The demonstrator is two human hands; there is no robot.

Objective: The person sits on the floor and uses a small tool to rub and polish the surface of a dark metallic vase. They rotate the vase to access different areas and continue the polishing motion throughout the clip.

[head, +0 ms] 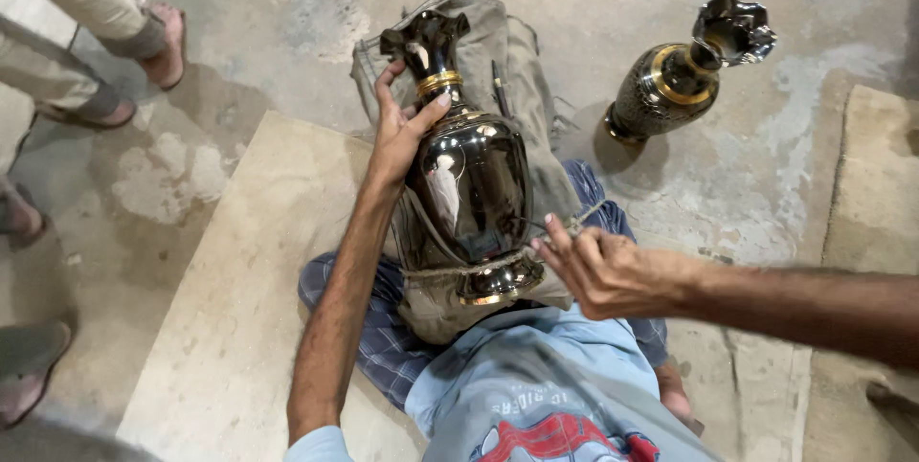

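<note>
Left hand (400, 132) gripped the glossy black, gold-banded metal vase (469, 184) at its neck; right hand (598, 270) pinched the thin rope (459, 269) round its base.

Two dark vases: one (469, 184) on the lap, one (675, 79) on the floor; one rope (459, 269).

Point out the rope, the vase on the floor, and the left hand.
Thin tan rope (450, 270), head view, stretch crossing the lap vase's base.
Dark gold-banded metal vase (661, 89), head view, its belly.
Left hand (397, 132), head view, its back.
</note>
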